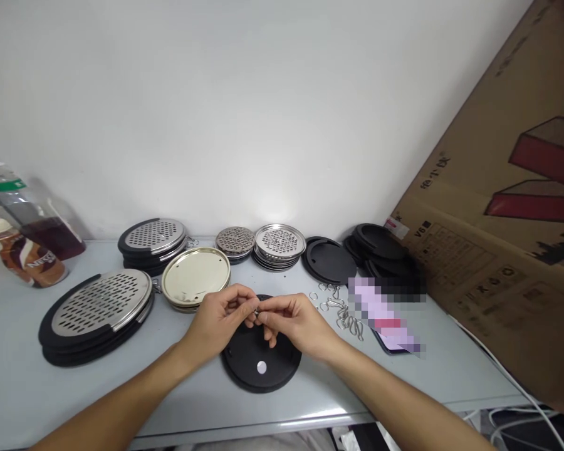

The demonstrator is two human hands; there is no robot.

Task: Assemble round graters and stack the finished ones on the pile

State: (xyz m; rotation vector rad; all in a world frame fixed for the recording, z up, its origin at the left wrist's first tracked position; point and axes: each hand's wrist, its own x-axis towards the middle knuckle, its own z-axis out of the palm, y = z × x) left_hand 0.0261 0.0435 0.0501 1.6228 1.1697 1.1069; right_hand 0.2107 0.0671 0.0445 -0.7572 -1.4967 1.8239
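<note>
My left hand (225, 319) and my right hand (291, 319) meet fingertip to fingertip, each in a pinch. Between them a small metal piece (257, 310) shows, mostly covered by the fingers, so its exact kind is hidden. Below the hands lies a round black lid (263, 376) with a white round sticker on it. To the right of my right hand a loose pile of metal rings and clips (345, 316) is spread on the table. Left of my left hand sits a stack of gold-coloured metal discs (195, 275).
Grater-topped discs are stacked at left (103, 304) and behind (155, 238); perforated metal discs (279, 241) stand by the wall. Black lids (331, 260), a phone (395, 341) and a large cardboard box (498, 250) are on the right. Bottles (32, 257) stand far left.
</note>
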